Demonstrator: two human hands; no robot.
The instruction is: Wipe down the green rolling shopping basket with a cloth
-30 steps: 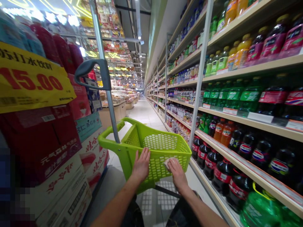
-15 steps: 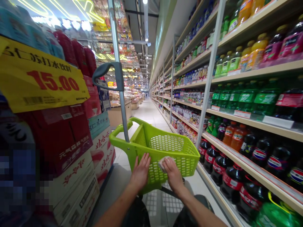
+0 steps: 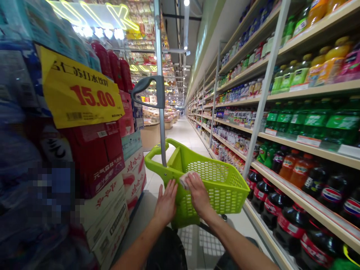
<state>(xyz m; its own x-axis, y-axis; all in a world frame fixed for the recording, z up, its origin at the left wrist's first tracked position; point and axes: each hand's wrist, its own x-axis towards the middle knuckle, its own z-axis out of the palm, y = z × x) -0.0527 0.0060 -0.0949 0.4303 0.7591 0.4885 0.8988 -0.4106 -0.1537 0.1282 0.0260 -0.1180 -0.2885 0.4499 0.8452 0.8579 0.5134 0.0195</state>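
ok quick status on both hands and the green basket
Right hand pressing white cloth to green basket's near side, by the rim. Left hand flat against same side, no cloth. Gray handle upright, clear of both hands.

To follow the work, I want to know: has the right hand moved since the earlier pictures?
Yes. Against the green basket, the right hand with the cloth has moved toward the metal pole and up to the rim.

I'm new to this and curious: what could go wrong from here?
The wheeled green basket may roll or tip if the right hand presses hard through the pale cloth. The basket's right end sits near the cola bottles, so a swing might knock them. The cloth could snag in the basket's holes.
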